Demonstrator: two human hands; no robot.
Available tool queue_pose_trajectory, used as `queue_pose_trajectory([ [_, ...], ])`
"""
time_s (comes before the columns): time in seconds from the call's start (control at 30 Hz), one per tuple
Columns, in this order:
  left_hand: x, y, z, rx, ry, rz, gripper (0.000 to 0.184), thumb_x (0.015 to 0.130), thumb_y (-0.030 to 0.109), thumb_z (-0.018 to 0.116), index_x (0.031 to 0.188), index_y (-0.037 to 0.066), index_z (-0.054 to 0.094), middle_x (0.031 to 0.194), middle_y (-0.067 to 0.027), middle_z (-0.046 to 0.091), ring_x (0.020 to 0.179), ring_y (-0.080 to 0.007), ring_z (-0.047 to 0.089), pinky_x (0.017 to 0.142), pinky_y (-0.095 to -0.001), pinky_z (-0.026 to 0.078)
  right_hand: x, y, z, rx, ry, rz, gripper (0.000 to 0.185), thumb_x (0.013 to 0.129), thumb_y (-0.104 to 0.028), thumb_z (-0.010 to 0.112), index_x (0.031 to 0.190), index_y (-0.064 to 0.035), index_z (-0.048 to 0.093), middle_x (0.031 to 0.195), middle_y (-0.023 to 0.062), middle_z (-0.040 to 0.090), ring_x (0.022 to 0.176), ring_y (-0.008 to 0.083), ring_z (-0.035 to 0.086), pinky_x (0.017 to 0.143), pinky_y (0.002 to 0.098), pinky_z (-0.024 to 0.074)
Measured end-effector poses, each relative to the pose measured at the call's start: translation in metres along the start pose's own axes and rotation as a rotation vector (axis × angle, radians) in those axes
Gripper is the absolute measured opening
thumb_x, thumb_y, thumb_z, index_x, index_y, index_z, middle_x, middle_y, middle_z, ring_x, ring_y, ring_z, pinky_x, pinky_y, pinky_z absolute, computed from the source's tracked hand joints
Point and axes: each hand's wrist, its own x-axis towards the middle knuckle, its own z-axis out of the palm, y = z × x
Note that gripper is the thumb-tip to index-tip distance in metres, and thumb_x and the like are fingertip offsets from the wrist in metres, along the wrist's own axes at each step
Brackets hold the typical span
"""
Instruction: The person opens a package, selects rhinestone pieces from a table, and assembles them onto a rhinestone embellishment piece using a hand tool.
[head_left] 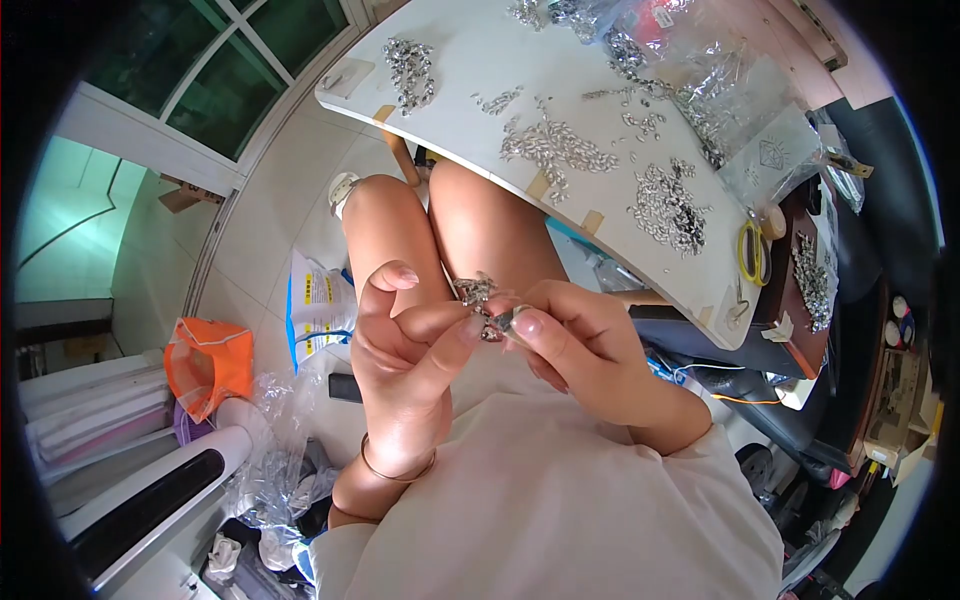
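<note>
A small silvery, shiny piece (pixel 474 290), looking like linked metal parts, is held above my lap between both hands. My left hand (pixel 410 345) pinches it between thumb and fingers, with the index finger raised and bent. My right hand (pixel 575 335) closes its thumb and fingers on the piece's right end, touching or nearly touching my left fingertips. The exact shape of the part between the fingertips is too small to make out. Beyond my knees, on the white table (pixel 460 130), lie several piles of similar silvery pieces (pixel 560 145).
Yellow-handled scissors (pixel 753 252) lie at the table's right edge. Clear plastic bags (pixel 735 100) cover its far right corner. Silvery pieces (pixel 811 280) rest on a dark surface at the right. An orange bag (pixel 210 365) stands at the left, near plastic wrap (pixel 280 450).
</note>
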Motion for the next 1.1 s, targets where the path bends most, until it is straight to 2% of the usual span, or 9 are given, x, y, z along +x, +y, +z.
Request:
queue_pose_trajectory([
  [0.13, -0.003, 0.000, 0.001, 0.088, 0.018, 0.029, 0.043, 0.081, -0.007, 0.052, 0.117, 0.003, 0.032, 0.085, -0.0188, 0.065, 0.083, -0.0233, 0.063, 0.084, -0.0338, 0.044, 0.002, -0.005, 0.004, 0.004, -0.017, 0.057, 0.023, 0.094, -0.018, 0.044, 0.098, 0.0003, 0.057, 0.055, -0.0037, 0.041, 0.044, 0.0012, 0.030, 0.040, 0.0183, 0.0258],
  [0.33, -0.004, -0.004, 0.006, 0.152, 0.041, 0.132, 0.042, 0.081, -0.009, 0.051, 0.116, 0.003, 0.031, 0.086, -0.0176, 0.066, 0.080, -0.0203, 0.063, 0.082, -0.0311, 0.045, 0.004, 0.001, 0.002, -0.014, -0.038, 0.015, 0.023, 0.094, -0.020, 0.044, 0.097, -0.0007, 0.057, 0.055, -0.0036, 0.040, 0.044, 0.0019, 0.029, 0.041, 0.0185, 0.0255],
  [0.4, -0.004, -0.007, 0.001, 0.109, 0.005, 0.166, 0.046, 0.079, -0.015, 0.051, 0.115, 0.005, 0.028, 0.087, -0.0171, 0.065, 0.083, -0.0192, 0.063, 0.078, -0.0282, 0.048, 0.005, -0.001, 0.003, -0.029, -0.032, 0.012, 0.023, 0.094, -0.020, 0.044, 0.096, -0.0007, 0.057, 0.055, -0.0036, 0.039, 0.044, 0.0021, 0.029, 0.041, 0.0184, 0.0260],
  [0.5, -0.004, -0.006, -0.004, 0.129, -0.018, 0.183, 0.049, 0.077, -0.017, 0.052, 0.113, 0.005, 0.027, 0.087, -0.0155, 0.065, 0.083, -0.0164, 0.062, 0.074, -0.0249, 0.049, 0.005, 0.001, 0.003, -0.006, -0.021, -0.005, 0.025, 0.093, -0.019, 0.047, 0.104, 0.0000, 0.059, 0.054, -0.0056, 0.040, 0.047, 0.0000, 0.031, 0.042, 0.0186, 0.0239],
  [0.63, -0.003, -0.007, -0.003, 0.180, -0.051, 0.255, 0.050, 0.076, -0.017, 0.054, 0.111, 0.006, 0.026, 0.085, -0.0146, 0.065, 0.080, -0.0135, 0.061, 0.071, -0.0222, 0.050, 0.009, -0.003, -0.004, 0.219, -0.175, 0.072, 0.026, 0.094, -0.021, 0.045, 0.102, -0.0007, 0.059, 0.052, -0.0057, 0.038, 0.044, 0.0009, 0.031, 0.040, 0.0180, 0.0240],
  [0.7, -0.003, -0.007, -0.004, 0.243, -0.040, 0.281, 0.050, 0.076, -0.016, 0.055, 0.109, 0.007, 0.026, 0.085, -0.0148, 0.065, 0.080, -0.0135, 0.061, 0.071, -0.0225, 0.050, 0.009, -0.006, -0.005, 0.246, -0.179, 0.144, 0.027, 0.094, -0.022, 0.045, 0.102, -0.0010, 0.059, 0.052, -0.0056, 0.037, 0.043, 0.0012, 0.031, 0.040, 0.0178, 0.0239],
  [0.8, -0.004, -0.006, -0.004, 0.300, -0.051, 0.325, 0.049, 0.076, -0.016, 0.056, 0.107, 0.007, 0.026, 0.086, -0.0150, 0.064, 0.080, -0.0137, 0.061, 0.072, -0.0232, 0.050, 0.010, -0.007, -0.004, 0.207, -0.169, 0.125, 0.021, 0.093, -0.017, 0.045, 0.096, -0.0005, 0.058, 0.053, -0.0051, 0.034, 0.042, 0.0031, 0.028, 0.038, 0.0186, 0.0235],
  [1.0, -0.006, -0.005, -0.003, 0.353, -0.056, 0.360, 0.048, 0.076, -0.015, 0.057, 0.104, 0.007, 0.026, 0.086, -0.0154, 0.064, 0.080, -0.0145, 0.061, 0.073, -0.0246, 0.050, 0.010, -0.005, -0.003, 0.152, -0.152, 0.057, 0.026, 0.094, -0.021, 0.045, 0.104, -0.0013, 0.059, 0.053, -0.0048, 0.039, 0.042, 0.0018, 0.031, 0.039, 0.0180, 0.0238],
  [1.1, -0.005, -0.007, -0.004, 0.293, -0.046, 0.337, 0.049, 0.076, -0.016, 0.056, 0.108, 0.006, 0.026, 0.085, -0.0157, 0.065, 0.078, -0.0150, 0.062, 0.073, -0.0247, 0.050, 0.011, -0.003, -0.003, 0.191, -0.171, 0.028, 0.022, 0.093, -0.018, 0.045, 0.100, -0.0014, 0.058, 0.054, -0.0047, 0.035, 0.044, 0.0032, 0.030, 0.039, 0.0190, 0.0242],
])
